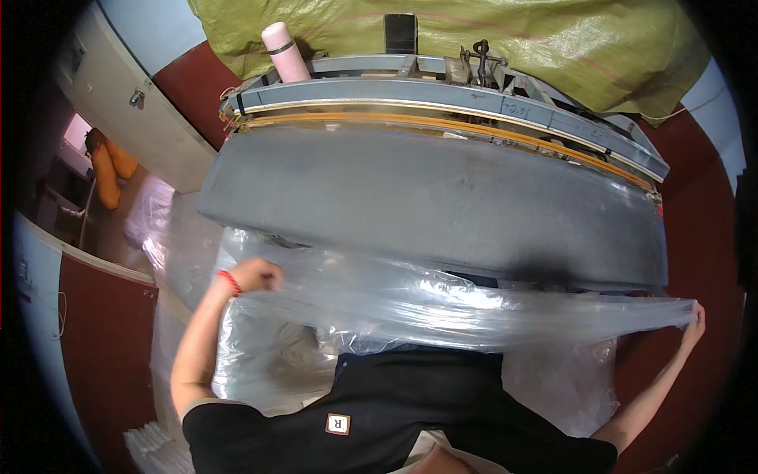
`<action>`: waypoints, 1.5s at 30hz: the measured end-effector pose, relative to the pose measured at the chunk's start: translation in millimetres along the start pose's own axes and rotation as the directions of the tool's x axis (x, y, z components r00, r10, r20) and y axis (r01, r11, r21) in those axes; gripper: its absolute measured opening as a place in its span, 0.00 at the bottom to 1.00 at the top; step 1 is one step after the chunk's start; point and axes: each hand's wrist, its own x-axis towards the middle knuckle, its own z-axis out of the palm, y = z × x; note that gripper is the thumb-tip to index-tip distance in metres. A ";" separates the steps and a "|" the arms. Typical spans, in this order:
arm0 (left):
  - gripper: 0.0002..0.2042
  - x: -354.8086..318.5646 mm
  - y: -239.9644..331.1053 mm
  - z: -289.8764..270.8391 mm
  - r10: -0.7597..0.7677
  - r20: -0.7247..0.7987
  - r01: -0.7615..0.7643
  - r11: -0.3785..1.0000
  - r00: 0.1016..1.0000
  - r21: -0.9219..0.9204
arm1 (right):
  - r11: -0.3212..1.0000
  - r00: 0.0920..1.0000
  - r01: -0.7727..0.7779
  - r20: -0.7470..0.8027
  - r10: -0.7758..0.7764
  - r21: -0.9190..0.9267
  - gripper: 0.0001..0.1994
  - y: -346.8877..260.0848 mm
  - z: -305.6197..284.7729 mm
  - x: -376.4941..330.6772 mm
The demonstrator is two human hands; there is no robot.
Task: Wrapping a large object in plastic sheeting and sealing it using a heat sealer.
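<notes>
A wide sheet of clear plastic film point(466, 312) stretches in front of my body, pulled out sideways between my two hands. My left hand point(257, 275), with a red bracelet at the wrist, is closed on the film's left part, its fingers slightly blurred. Far to the right, my right hand point(695, 322) pinches the other end, drawn into a narrow bunch. Just beyond the film lies a long grey padded work surface point(410, 189). The film's near edge hangs close to my black shirt.
Behind the grey surface runs a metal frame point(316, 95) with an orange strip and a clamp-like fitting point(480, 63). A pink bottle point(286, 54) stands there. Silvery plastic-wrapped bundles point(276, 355) lie at my left. Left, beyond a door point(130, 95), is a person in orange point(110, 167).
</notes>
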 end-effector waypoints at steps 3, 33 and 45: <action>0.04 -53.2 -23.5 -86.3 -0.313 -0.329 0.413 0.859 0.891 0.302 | 0.992 0.993 0.059 0.110 -0.047 -0.108 0.10 -26.8 56.4 7.1; 0.26 96.8 -204.6 -168.7 -0.279 -0.859 0.512 0.859 0.430 -0.023 | 0.627 0.655 0.736 0.505 -0.563 -0.256 0.14 -228.5 293.3 -23.7; 0.31 49.5 -281.0 -195.9 -0.592 -0.772 0.729 0.631 0.230 -0.266 | 0.660 0.966 -0.005 0.166 0.196 -0.751 0.29 -70.1 221.4 12.8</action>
